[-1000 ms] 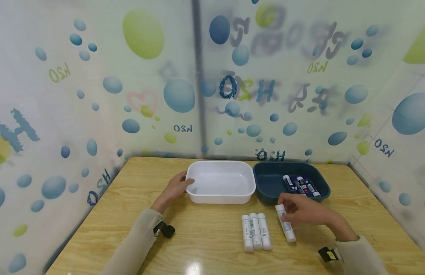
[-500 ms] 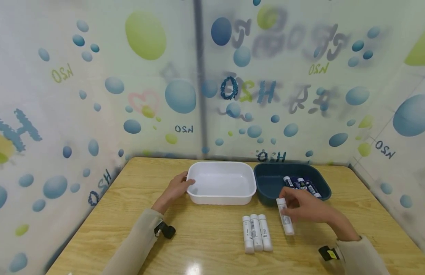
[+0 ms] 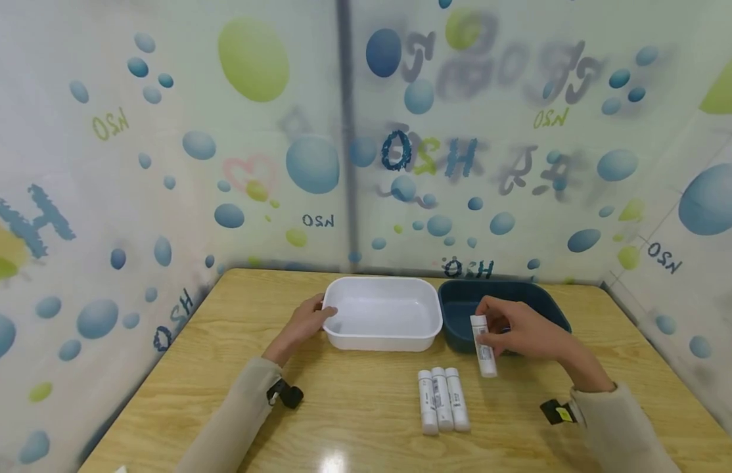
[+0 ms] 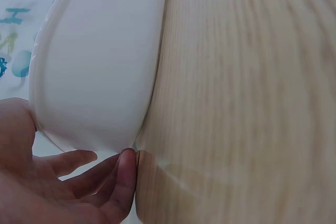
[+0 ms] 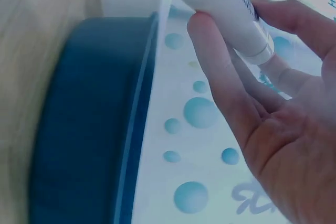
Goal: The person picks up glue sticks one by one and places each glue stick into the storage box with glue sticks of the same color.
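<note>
My right hand (image 3: pixel 528 328) pinches a white glue stick (image 3: pixel 484 351) between thumb and fingers, in front of the dark blue plastic bin (image 3: pixel 457 336). The stick tilts, its cap end up near the bin's front rim. In the right wrist view the same glue stick (image 5: pixel 223 11) lies across the fingertips, beyond the bin's wall (image 5: pixel 86 119). My left hand (image 3: pixel 302 327) grips the left end of a white plastic bin (image 3: pixel 380 343), thumb over the rim. The left wrist view has the fingers (image 4: pixel 123 184) against the outside of that end.
Three white glue sticks (image 3: pixel 443 401) lie side by side on the wooden table (image 3: pixel 342 407), in front of the bins. Both bins stand next to each other near the back edge. A printed curtain (image 3: pixel 271 164) hangs behind and at the sides.
My right hand has lifted the glue stick off the table, up and slightly left toward the dark blue bin. The hand now hides the dark sticks seen inside that bin. The left hand stays put.
</note>
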Tool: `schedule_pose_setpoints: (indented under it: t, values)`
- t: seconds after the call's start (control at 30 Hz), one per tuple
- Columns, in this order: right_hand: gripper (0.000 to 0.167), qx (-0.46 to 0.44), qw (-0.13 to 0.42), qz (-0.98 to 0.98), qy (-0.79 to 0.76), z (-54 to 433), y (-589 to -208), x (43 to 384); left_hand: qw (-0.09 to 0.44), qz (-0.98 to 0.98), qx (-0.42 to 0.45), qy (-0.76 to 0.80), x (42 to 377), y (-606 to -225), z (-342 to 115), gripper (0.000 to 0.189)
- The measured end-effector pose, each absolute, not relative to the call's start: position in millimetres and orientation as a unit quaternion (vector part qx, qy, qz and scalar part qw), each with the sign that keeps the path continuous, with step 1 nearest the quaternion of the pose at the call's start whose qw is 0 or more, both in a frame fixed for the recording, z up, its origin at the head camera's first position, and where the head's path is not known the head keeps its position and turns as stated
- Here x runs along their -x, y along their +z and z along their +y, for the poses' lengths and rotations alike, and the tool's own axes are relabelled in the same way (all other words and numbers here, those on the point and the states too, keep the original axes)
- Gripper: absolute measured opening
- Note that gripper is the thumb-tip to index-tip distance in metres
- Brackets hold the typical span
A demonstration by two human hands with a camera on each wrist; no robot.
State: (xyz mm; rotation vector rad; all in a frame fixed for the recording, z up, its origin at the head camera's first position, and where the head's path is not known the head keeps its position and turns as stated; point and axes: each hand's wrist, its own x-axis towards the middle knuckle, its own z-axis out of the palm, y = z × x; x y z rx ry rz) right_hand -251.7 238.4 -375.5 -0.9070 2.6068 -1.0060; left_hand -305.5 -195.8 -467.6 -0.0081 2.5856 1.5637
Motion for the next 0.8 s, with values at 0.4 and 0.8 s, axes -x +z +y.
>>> schedule_pose_setpoints:
  t: [0.4, 0.8]
  values:
    - [0.032, 0.3, 0.096, 0.881, -0.354, 214, -345, 273, 0.061, 0.855, 0.001, 0.514, 306, -467, -196, 0.058]
    - [0.031, 0.269, 0.093, 0.891, -0.354, 198, -338, 302, 0.065, 0.852, 0.003, 0.519, 306, -467, -196, 0.058]
